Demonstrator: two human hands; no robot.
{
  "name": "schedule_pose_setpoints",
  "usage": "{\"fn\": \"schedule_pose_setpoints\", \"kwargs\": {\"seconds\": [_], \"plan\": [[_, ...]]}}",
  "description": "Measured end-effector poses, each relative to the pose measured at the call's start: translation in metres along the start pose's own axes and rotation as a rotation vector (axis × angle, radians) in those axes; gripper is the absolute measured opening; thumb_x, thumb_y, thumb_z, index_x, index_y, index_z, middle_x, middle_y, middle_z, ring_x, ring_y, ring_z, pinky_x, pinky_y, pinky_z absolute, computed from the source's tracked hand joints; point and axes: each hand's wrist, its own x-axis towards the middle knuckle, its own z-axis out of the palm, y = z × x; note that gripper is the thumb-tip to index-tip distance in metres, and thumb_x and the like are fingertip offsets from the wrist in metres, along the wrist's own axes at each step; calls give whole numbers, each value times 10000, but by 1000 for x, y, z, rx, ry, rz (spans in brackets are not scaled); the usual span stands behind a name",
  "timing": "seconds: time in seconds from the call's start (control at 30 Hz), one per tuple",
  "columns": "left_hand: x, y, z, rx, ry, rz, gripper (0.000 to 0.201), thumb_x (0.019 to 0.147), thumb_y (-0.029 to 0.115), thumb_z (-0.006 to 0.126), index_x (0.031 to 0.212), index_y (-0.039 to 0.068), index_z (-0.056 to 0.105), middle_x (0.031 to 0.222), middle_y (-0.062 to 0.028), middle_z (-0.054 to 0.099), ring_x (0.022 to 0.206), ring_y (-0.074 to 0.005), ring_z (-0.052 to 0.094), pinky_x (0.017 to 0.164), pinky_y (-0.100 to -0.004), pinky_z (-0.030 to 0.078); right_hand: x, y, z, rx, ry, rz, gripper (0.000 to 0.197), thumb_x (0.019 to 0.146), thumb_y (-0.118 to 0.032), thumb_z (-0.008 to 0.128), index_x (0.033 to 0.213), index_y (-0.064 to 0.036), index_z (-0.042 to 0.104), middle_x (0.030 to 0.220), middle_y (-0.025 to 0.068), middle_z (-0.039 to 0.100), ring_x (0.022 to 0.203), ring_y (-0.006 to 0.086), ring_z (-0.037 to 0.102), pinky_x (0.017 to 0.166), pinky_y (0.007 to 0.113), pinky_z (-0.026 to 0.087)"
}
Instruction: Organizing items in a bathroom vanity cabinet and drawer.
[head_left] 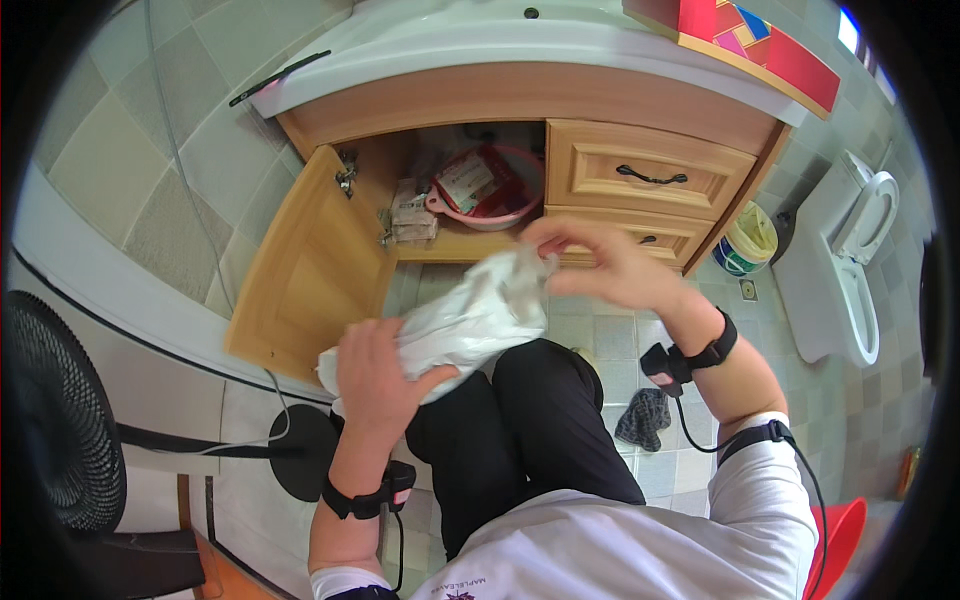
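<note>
A white plastic bag [470, 318], wrinkled and filled out, lies slanted above my knees. My left hand [378, 372] grips its near left end, thumb across the top and fingers around the side. My right hand [612, 264] pinches the thin, gathered plastic at the bag's far right end. What the bag contains is hidden. Just beyond it stands an open wooden cabinet, its door [318, 265] swung out to the left. Inside are a pink basin [520, 205] with a red package [490, 182] in it and some small clear packets [412, 212].
Drawers [650, 172] with dark handles sit right of the cabinet opening, under a white washbasin top [430, 40]. A red box [750, 45] rests on that top. At right are a lined bin [748, 240] and a toilet [835, 270]. A black fan [60, 415] stands left; a dark cloth [643, 418] lies on the floor.
</note>
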Motion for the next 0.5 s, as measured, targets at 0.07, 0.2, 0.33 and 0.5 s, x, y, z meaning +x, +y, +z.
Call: {"fn": "schedule_pose_setpoints", "kwargs": {"seconds": [0.07,0.2,0.33,0.5], "plan": [[-3,-9,6,-54,338,14,747,535,413,873,1053,15,509,953,-144,545,868,-353,525,763,-438,434,-21,19,-21,98,135,62,472,812,-150,743,1231,-10,577,1105,87,653,1034,178,599,951,362,460],[-18,-14,40,-201,439,12,556,660,223,848,1020,25,473,976,-161,524,879,-349,517,772,-437,427,-63,54,8,114,40,343,690,742,-210,815,1322,-17,496,1273,121,561,1186,232,524,1037,383,397],[-30,-10,67,-503,368,-119,432,733,99,769,1040,25,474,1077,-141,492,984,-260,513,906,-354,406,-42,55,46,39,121,105,991,628,-251,887,1432,-19,356,1444,171,396,1323,269,406,1124,395,293],[-37,-15,96,-506,321,-168,458,708,94,794,1059,10,511,1108,-167,515,1004,-297,536,871,-365,440,-15,36,59,382,100,56,997,617,-163,869,1444,5,338,1401,126,460,1350,229,373,1140,370,260]]}}
